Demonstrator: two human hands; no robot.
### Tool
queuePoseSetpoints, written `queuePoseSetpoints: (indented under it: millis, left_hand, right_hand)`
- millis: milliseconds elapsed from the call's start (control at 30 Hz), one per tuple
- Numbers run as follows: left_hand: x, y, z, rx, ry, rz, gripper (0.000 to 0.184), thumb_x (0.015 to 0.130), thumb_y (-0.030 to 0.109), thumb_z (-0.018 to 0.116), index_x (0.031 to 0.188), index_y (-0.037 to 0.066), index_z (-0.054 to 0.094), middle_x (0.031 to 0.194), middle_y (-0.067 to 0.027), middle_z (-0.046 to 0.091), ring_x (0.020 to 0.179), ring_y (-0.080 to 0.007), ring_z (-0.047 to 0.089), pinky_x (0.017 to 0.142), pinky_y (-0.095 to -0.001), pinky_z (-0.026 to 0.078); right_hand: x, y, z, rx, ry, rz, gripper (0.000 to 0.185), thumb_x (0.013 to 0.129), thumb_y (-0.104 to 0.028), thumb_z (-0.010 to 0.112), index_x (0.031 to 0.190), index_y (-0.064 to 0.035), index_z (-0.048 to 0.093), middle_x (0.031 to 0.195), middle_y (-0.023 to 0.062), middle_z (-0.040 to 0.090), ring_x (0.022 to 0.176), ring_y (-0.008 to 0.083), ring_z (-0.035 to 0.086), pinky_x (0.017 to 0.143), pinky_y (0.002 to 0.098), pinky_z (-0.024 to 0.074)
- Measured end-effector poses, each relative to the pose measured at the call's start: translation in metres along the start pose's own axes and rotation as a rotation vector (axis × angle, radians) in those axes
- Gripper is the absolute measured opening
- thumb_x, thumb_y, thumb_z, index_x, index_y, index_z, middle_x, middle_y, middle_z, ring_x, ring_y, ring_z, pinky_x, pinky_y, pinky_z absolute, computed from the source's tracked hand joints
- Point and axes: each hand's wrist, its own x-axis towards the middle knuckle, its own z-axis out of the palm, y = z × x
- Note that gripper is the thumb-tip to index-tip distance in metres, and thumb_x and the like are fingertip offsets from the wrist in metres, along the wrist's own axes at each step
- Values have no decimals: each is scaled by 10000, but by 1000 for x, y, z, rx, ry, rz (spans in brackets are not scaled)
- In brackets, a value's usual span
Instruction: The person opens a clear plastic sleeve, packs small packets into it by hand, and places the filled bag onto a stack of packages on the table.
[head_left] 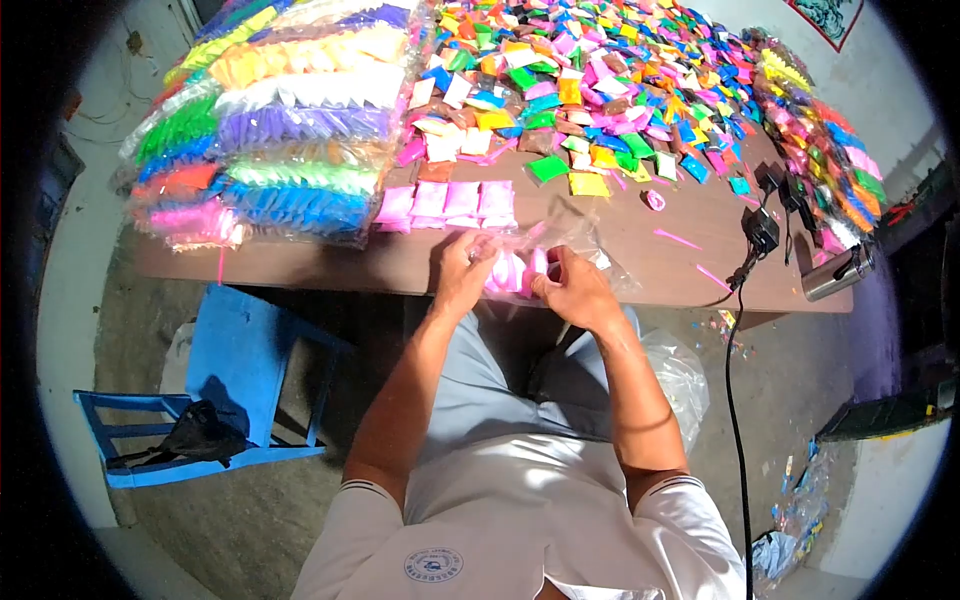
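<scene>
At the table's near edge, my left hand [465, 272] is closed on the left side of a clear plastic bag [580, 232]. Several small pink packets [503, 273] show between my hands, in or under the clear film. With thumb and fingers, my right hand [580, 290] pinches one more pink packet [537, 268] at the right side of the bag. Just beyond my left hand lies a row of pink packets [460, 203], side by side on the table. How far each packet sits inside the bag is hard to tell.
A large heap of loose coloured packets [600, 110] covers the back of the brown table [330, 266]. Filled clear bags are stacked left [300, 125] and right [820, 150]. A black cable [737, 400] hangs over the front edge near a metal cylinder [838, 273]. A blue chair [235, 350] stands left.
</scene>
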Motion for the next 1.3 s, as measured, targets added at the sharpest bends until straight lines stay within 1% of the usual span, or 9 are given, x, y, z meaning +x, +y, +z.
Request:
queuePoseSetpoints:
  millis: [267, 467, 533, 667, 733, 900, 967, 1100, 1300]
  left_hand:
    - [-1, 1, 0, 5, -45, -60, 258, 859, 159, 674, 1019, -34, 610, 909, -7, 598, 845, -75, 522, 759, -236, 441]
    - [-1, -5, 0, -36, -48, -31, 277, 871, 206, 679, 1004, -29, 618, 892, -10, 603, 836, -82, 529, 749, -244, 444]
    - [-1, 0, -1, 11, -38, -18, 305, 876, 255, 667, 989, -25, 625, 869, -44, 621, 826, -107, 548, 753, -267, 452]
    - [-1, -4, 0, 30, -36, -1, 330, 881, 301, 656, 975, -15, 637, 840, -77, 635, 813, -125, 565, 753, -286, 461]
    - [-2, 2, -2, 30, -58, -34, 319, 886, 280, 657, 987, -21, 629, 862, -49, 625, 820, -110, 552, 755, -271, 456]
    - [-3, 3, 0, 39, -48, -11, 311, 894, 260, 653, 999, -30, 619, 893, -23, 617, 836, -94, 542, 768, -258, 456]
    - [-3, 0, 0, 11, -28, -24, 327, 881, 284, 659, 975, -28, 629, 844, -64, 637, 799, -114, 562, 732, -288, 471]
    - [-2, 1, 0, -13, -41, -42, 332, 882, 277, 653, 987, -37, 630, 857, -88, 653, 812, -130, 582, 739, -296, 476]
    - [-4, 9, -2, 33, -61, -39, 340, 892, 275, 650, 1022, -39, 635, 932, -69, 650, 884, -134, 583, 812, -290, 467]
  right_hand:
    - [3, 15, -7, 185, -48, -98, 451, 827, -343, 707, 1037, 48, 632, 866, 187, 677, 798, 242, 654, 734, 365, 511]
    - [0, 14, 8, 38, 59, -160, 393, 820, -340, 719, 930, 31, 653, 794, 174, 662, 722, 275, 633, 668, 393, 490]
    - [-2, 9, 2, 66, 4, -118, 418, 802, -365, 697, 930, 29, 645, 832, 239, 659, 812, 403, 641, 735, 460, 495]
    - [-3, -10, -26, -16, 47, -126, 333, 834, -300, 663, 951, 12, 645, 808, 230, 654, 788, 409, 635, 712, 469, 491]
    - [7, -19, -40, 66, 304, -276, 271, 868, -239, 657, 907, 29, 647, 681, 187, 614, 634, 275, 611, 618, 396, 475]
    - [63, -49, -48, 24, 428, -422, 215, 814, -130, 665, 963, 23, 640, 797, 198, 662, 729, 331, 654, 657, 397, 496]
    - [94, -46, -35, -79, 267, -498, 287, 757, -158, 697, 1015, -38, 662, 912, 211, 671, 868, 385, 643, 769, 456, 505]
    - [131, -53, -11, -308, -34, -419, 538, 682, -141, 766, 1177, -24, 588, 1129, 203, 636, 1068, 345, 603, 899, 404, 485]
    - [147, -47, 8, -568, -240, -412, 786, 607, -210, 811, 1308, -46, 494, 1157, 194, 626, 1077, 353, 597, 912, 404, 491]
